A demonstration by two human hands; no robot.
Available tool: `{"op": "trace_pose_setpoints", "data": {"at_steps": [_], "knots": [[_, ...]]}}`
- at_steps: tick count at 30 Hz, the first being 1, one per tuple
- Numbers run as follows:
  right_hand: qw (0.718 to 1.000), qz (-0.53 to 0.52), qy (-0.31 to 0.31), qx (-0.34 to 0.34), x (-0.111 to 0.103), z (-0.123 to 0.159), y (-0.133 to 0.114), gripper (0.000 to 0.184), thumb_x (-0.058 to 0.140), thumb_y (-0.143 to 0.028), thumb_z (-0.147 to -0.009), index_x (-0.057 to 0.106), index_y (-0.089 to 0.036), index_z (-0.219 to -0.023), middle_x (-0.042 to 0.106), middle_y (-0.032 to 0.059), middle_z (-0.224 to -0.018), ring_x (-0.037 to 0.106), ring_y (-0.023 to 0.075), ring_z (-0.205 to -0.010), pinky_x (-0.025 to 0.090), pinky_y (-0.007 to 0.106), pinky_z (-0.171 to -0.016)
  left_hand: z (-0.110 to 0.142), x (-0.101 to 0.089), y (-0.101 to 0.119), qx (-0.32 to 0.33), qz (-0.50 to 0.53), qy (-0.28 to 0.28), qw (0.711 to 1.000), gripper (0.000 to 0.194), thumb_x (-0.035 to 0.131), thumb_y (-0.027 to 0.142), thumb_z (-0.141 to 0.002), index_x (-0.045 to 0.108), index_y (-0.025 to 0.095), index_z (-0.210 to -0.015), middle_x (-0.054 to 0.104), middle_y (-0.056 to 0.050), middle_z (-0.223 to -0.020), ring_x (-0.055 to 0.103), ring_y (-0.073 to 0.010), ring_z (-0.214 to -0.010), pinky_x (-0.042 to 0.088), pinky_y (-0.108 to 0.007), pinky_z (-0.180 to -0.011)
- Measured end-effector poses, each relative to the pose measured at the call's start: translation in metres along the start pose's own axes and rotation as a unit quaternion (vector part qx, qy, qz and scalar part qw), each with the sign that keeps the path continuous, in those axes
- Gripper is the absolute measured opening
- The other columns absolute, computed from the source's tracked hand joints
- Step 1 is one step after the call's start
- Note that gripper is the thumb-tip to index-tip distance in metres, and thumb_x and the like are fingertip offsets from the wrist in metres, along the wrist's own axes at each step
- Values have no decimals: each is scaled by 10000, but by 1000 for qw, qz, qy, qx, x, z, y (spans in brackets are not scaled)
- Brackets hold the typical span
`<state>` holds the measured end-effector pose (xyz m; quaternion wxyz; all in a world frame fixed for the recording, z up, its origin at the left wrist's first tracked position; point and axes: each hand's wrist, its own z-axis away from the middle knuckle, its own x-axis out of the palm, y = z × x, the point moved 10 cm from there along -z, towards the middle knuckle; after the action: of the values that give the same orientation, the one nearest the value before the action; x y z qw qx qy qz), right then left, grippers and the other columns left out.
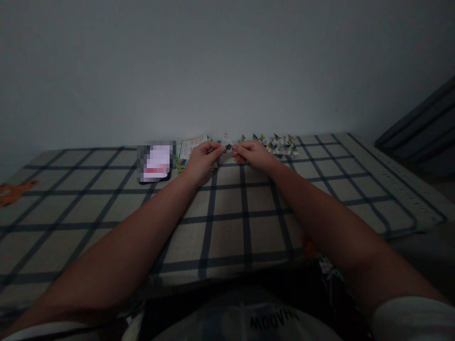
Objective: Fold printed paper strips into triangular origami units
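Note:
Between my two hands, just above the far part of the table, is a small folded piece of printed paper with a pointed top. My left hand pinches its left side between thumb and fingertips. On the other side, my right hand grips the paper's right edge, fingers curled. Behind and left of my left hand lies a stack of printed paper sheets, partly covered by that hand. Beyond my right hand sits a cluster of several folded paper pieces, with pointed tips like the held one.
A phone with a blurred, lit screen lies left of the paper stack. The checked tablecloth covers the table, which meets a plain wall at the back. An orange printed figure shows at far left.

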<state>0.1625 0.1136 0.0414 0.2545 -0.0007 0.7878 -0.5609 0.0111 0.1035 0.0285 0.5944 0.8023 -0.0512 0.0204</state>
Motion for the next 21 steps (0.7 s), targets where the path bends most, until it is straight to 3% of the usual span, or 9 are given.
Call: {"op": "trace_pose_setpoints", "data": {"at_steps": [8, 13, 18, 21], "knots": [[989, 130, 11, -71, -1, -3, -14, 476, 496, -478, -1042, 497, -207, -651, 486, -26, -578, 466, 133, -610, 332, 284, -634, 1, 4, -3, -31, -2, -10, 999, 304, 857, 395, -688, 637, 205, -782, 629, 16, -708, 497, -99, -590, 374, -251, -561], [986, 149, 12, -77, -2, -4, -17, 437, 472, -423, -1046, 463, -216, -662, 466, -27, -590, 452, 140, -618, 317, 295, -650, 2, 5, -4, -43, 22, -4, 999, 307, 863, 366, -681, 633, 196, -794, 645, 17, -740, 532, -91, -619, 418, -237, -596], [984, 145, 20, -102, 0, -2, -19, 532, 428, -581, -1048, 437, -224, -654, 470, -16, -617, 437, 144, -641, 329, 299, -662, 2, 4, -4, -44, 53, 0, 998, 313, 871, 363, -658, 642, 197, -791, 669, 7, -775, 558, -94, -648, 433, -233, -615], [989, 113, 8, -91, 3, 0, -14, 604, 366, -705, -1028, 469, -224, -678, 466, -16, -618, 444, 146, -637, 343, 297, -652, 1, 4, -9, -58, 37, -14, 998, 263, 837, 347, -668, 629, 201, -733, 626, 11, -697, 513, -95, -594, 389, -242, -567]]}}
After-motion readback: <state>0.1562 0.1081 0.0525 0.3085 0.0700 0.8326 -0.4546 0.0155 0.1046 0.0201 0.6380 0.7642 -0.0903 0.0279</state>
